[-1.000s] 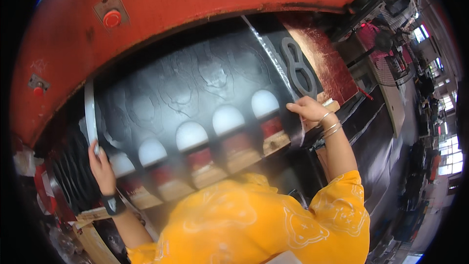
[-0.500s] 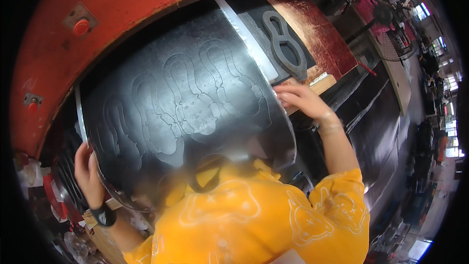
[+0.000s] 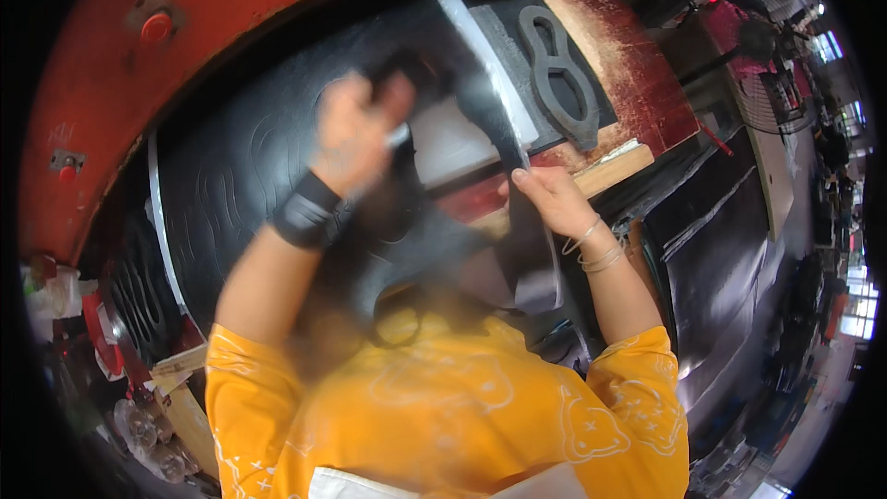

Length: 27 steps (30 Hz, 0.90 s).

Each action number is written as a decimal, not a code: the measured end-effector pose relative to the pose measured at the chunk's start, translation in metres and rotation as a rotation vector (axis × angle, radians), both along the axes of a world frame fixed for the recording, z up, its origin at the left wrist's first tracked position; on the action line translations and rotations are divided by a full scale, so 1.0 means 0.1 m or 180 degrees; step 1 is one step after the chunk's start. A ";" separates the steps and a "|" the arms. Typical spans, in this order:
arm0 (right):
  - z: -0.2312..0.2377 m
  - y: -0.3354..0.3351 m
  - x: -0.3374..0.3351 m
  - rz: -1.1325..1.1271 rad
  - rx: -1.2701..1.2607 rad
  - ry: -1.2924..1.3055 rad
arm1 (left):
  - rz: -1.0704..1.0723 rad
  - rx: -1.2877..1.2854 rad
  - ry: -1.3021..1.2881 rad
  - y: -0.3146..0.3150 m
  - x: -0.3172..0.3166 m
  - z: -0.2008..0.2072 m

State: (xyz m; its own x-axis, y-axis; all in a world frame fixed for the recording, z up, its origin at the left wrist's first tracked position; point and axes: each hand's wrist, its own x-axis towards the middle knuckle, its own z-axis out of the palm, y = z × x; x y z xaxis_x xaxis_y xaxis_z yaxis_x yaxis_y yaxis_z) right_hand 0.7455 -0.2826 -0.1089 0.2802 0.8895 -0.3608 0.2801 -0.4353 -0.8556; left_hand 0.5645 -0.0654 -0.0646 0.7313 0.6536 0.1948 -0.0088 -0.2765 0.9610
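Note:
A large black sheet (image 3: 212,129) with curved loop-shaped cut lines lies before me, a pale strip along each side. My right hand (image 3: 557,201) pinches the sheet's right edge, thumb on top. Over the middle of the sheet, my left hand (image 3: 356,139), blurred by motion, is closed on a dark cut-out piece (image 3: 407,69) whose full shape is smeared. Beside that hand the sheet has an opening, through which a pale surface (image 3: 453,143) and a red board show. To the right lies a grey figure-eight-shaped die (image 3: 559,83) on a dark slab.
A red-orange machine frame (image 3: 111,120) with red push buttons (image 3: 157,28) arches over the far and left sides. At right are a worn red board (image 3: 661,102), a wooden bar (image 3: 612,169) and shiny black sheets (image 3: 721,222). Dark loop-shaped pieces (image 3: 139,286) sit at left.
My left hand has left the sheet's left edge and moved right, over its middle, taking hold of a dark piece. An opening now shows at the sheet's right part. My right hand still grips the edge.

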 end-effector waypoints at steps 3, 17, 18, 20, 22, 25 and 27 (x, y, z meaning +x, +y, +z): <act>0.19 0.01 0.01 -0.0302 0.0742 -0.1532 | 0.0762 0.0665 -0.0408 0.44 -0.23 0.45; 0.12 0.18 -0.30 -0.0401 0.0211 -0.1874 | 0.0566 -0.1880 -0.0941 1.02 -0.10 0.50; 0.06 0.13 -0.29 -0.0405 0.0231 -0.1876 | 0.0464 -0.1848 -0.1010 1.09 -0.11 0.53; -0.02 0.05 -0.27 -0.0421 0.0421 -0.1921 | 0.0307 -0.2053 -0.1111 1.22 -0.12 0.60; -0.07 0.05 -0.26 -0.0338 0.0138 -0.2132 | 0.0339 -0.2147 -0.1019 1.34 -0.16 0.67; -0.10 0.09 -0.26 -0.0294 0.0185 -0.2286 | 0.0416 -0.1975 -0.0922 1.54 -0.26 0.71; -0.12 0.10 -0.27 -0.0261 0.0347 -0.2292 | 0.0567 -0.1923 -0.0801 1.66 -0.36 0.70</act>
